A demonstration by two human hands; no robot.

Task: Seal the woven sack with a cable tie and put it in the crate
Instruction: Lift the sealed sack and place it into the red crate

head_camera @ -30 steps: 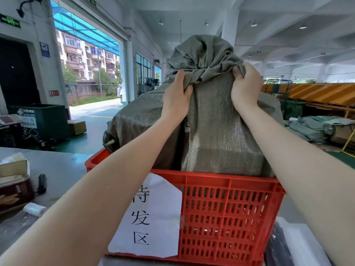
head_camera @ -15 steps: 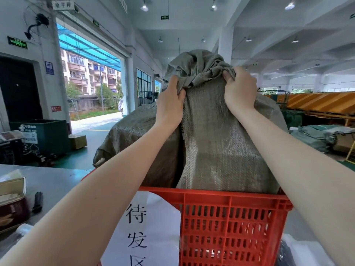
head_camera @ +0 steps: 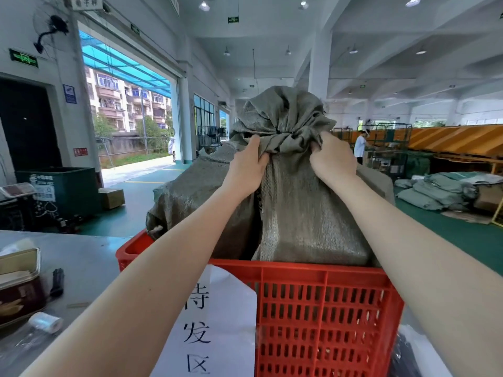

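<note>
The grey-green woven plastic sack (head_camera: 307,213) stands in the red slotted plastic crate (head_camera: 326,317), its gathered neck rising above the rim. The left hand (head_camera: 246,170) and the right hand (head_camera: 333,159) are both closed on the fabric just under the bunched neck. The cloth looks soft and creased, and the full body seems bulky and probably heavy, so the tied neck is the best place to hold. I count one held sack, a second sack beside it, one crate, two hands. The cable tie I cannot make out
</note>
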